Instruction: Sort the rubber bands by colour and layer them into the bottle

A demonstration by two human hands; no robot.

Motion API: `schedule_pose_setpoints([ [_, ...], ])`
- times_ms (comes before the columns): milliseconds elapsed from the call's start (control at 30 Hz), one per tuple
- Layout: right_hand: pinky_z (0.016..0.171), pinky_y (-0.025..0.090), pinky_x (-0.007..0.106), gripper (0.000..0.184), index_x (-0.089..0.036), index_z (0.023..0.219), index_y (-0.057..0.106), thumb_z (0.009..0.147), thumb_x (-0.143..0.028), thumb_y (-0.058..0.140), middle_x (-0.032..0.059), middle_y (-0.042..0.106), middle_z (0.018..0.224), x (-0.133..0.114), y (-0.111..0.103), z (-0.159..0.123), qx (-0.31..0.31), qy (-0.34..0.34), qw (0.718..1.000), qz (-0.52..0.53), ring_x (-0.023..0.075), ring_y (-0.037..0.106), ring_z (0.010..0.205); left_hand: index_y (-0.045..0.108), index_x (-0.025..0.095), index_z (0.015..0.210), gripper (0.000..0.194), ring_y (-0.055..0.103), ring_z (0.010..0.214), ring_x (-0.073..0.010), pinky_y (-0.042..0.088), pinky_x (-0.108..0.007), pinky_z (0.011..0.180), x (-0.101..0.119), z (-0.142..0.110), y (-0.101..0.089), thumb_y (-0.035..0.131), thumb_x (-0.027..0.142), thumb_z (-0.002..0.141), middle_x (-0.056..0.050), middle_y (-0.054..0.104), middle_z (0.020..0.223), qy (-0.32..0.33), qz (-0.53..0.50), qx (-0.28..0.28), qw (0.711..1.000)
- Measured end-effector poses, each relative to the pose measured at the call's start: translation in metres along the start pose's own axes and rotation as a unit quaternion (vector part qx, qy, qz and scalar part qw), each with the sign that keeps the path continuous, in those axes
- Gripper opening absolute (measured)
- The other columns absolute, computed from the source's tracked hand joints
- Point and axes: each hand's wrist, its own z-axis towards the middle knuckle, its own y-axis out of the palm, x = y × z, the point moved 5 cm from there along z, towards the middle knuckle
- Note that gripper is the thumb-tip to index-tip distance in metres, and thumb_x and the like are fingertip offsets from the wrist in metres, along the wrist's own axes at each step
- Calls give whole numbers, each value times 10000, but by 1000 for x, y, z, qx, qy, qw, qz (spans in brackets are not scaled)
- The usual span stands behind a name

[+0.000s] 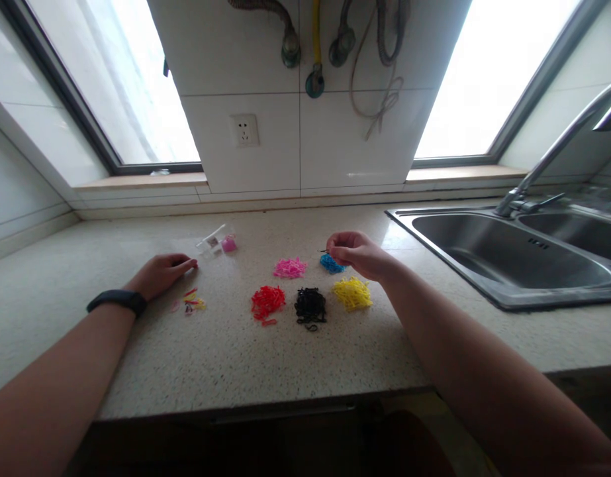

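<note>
My right hand (pixel 352 254) is pinched on a small, thin dark piece (pixel 325 251), held just above a pile of blue pieces (pixel 331 264). My left hand (pixel 167 273) rests on the counter at the left with its fingers loosely extended, holding nothing that I can see. Below it lies a small mix of red, yellow and pale pieces (pixel 192 302). Between the hands are piles of small band-like pieces: pink (pixel 290 267), red (pixel 268 303), black (pixel 310 305) and yellow (pixel 352 293). Their exact kind is too small to tell.
A clear plastic package (pixel 212 242) with a pink item (pixel 228 243) lies beyond my left hand. To the right, a steel sink (pixel 449 265) with a faucet (pixel 548 159) is set into the speckled counter (pixel 210 371). Behind stands a tiled wall with a socket (pixel 245 130).
</note>
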Motion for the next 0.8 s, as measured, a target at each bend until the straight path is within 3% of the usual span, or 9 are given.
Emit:
schedule_pose_setpoints([
  [633,482,247,250,255,-151,771,631,745,-365,768,-30,499,643,-2,6,-1,-45,29,998,-32,70,365,556,748,178,963,531,509,608,-168,367,-265,571,-3,3,0,528,640,820,-1,586,627,22,9,6,1000],
  [800,508,313,238,258,-152,783,642,753,-379,760,-18,545,667,-2,9,-2,-60,32,996,-62,79,427,576,749,175,956,527,524,620,-173,380,-271,590,1,1,-1,529,634,818,-8,612,649,20,13,10,1000],
])
